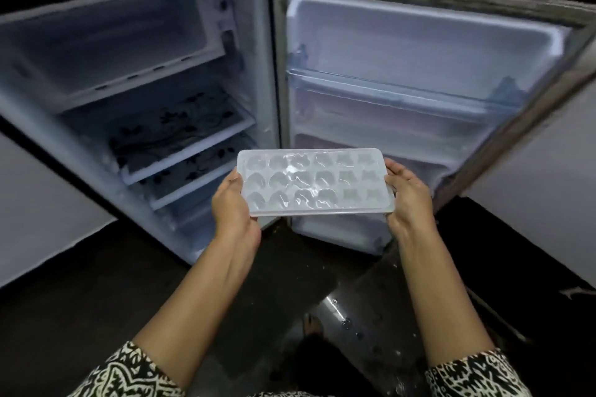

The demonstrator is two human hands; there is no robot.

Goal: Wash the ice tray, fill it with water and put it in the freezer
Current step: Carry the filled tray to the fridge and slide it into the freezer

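1. Your ice tray [314, 182] is a pale, translucent plastic rectangle with three rows of six moulded cells. The middle cells shine with rippled highlights, as water does.
2. It sits roughly level in the air in front of the open fridge [51, 126], lower than the freezer compartment [109, 42] and well apart from it.
3. Your left hand [233, 200] takes the left short end. Its grip is closed on the tray, thumb along the rim, fingers hidden beneath.
4. Your right hand [408, 196] takes the opposite end with the same grip.
5. The door [419, 42] stands swung out to the right, and the flower-printed shelves [183, 126] lie behind the tray.
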